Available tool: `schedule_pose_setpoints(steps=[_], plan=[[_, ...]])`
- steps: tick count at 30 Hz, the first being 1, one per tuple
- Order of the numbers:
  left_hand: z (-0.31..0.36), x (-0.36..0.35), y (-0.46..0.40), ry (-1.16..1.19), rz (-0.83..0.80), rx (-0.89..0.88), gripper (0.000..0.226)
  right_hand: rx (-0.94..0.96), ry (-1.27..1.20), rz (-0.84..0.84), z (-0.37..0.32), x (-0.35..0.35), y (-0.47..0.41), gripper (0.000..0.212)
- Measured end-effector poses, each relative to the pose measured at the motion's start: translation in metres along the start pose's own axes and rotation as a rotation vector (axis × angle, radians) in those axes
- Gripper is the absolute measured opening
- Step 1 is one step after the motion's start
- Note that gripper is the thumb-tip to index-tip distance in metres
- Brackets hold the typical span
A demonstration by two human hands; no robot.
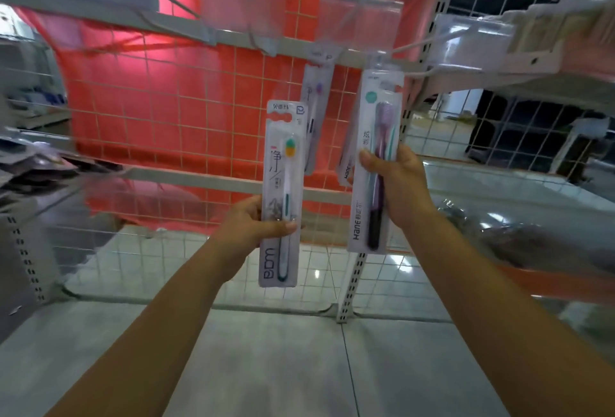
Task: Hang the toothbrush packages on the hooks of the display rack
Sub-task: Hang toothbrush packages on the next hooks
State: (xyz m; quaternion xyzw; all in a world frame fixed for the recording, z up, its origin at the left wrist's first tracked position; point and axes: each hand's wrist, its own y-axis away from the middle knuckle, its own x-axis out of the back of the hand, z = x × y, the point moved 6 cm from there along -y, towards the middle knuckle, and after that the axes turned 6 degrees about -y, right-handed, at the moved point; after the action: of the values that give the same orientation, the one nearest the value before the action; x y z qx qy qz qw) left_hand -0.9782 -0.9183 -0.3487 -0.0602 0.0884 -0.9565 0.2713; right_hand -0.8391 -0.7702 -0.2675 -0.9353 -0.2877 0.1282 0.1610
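My left hand (256, 222) grips a white toothbrush package (283, 157) with a green and orange brush head, held upright in front of the wire rack. My right hand (396, 180) grips a package (377, 110) with a purple and black toothbrush; its top reaches the white hook (416, 44) at the upper bar. Behind these, another toothbrush package (314, 97) hangs from the bar, and the edge of one more (346, 167) shows beside my right hand.
The rack is a white wire grid (149, 110) over a red backing, with a horizontal bar (173, 22) above. Clear plastic label holders (243, 0) hang on upper hooks. Blurred goods lie on a shelf at left (33, 167). Tiled floor lies below.
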Motion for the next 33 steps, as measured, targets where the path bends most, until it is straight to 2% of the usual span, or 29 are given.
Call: schedule_pose_setpoints(steps=[5,8,11,17,24,29,33], plan=[[0.009,-0.01,-0.015,0.031,-0.008,-0.038,0.038,0.059,-0.048,0.001,-0.017,0.008,-0.016,0.024],[0.013,-0.014,-0.026,0.029,-0.004,-0.045,0.043,0.135,-0.009,-0.008,-0.022,0.015,-0.026,0.016],[0.012,-0.015,-0.034,0.03,0.011,-0.056,0.042,0.175,0.004,-0.04,-0.016,0.016,-0.03,0.019],[-0.001,-0.014,-0.047,0.025,0.018,-0.033,0.042,0.137,-0.088,0.06,0.013,0.036,-0.044,0.015],[-0.008,-0.01,-0.065,0.022,0.026,-0.043,0.04,-0.018,-0.119,0.033,0.032,0.025,-0.093,0.01],[-0.012,-0.002,-0.072,-0.001,0.035,-0.031,0.042,-0.038,-0.027,0.055,0.042,0.018,-0.132,0.03],[-0.01,0.006,-0.074,-0.007,0.029,-0.022,0.042,-0.047,0.011,0.065,0.049,0.017,-0.143,0.029]])
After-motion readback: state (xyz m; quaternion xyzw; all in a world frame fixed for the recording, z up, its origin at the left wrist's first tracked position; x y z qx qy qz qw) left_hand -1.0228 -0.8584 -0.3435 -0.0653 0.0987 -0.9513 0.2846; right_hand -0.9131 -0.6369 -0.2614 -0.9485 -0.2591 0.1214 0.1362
